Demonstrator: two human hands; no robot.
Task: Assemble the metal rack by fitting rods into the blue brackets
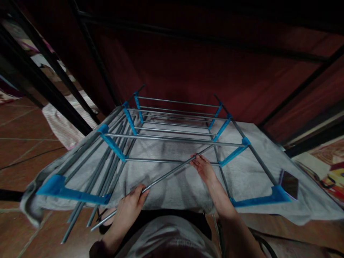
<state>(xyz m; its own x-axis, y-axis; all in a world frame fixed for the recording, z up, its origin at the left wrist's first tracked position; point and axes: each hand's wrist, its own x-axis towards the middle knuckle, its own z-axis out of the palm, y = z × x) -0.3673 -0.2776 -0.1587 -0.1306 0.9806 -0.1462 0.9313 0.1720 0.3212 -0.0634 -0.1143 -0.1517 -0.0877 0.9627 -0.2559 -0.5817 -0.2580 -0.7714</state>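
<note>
A thin grey metal rod (166, 174) slants from the lower left up to the right, just in front of a rack frame. My left hand (134, 200) is wrapped round its lower part. Near its upper end, the fingers of my right hand (201, 165) pinch the same rod. The frame has grey tubes joined by blue plastic brackets; the near left bracket (72, 193) and near right bracket (262, 199) have no crossbar between them. Behind the rod, a crossbar (174, 139) links the second pair of brackets.
Several loose grey rods (103, 172) lie at the left, some jutting past the near edge of the cloth-covered surface (172, 193). A phone (289, 184) rests at the right. Dark metal bars and a red panel (188, 64) stand behind.
</note>
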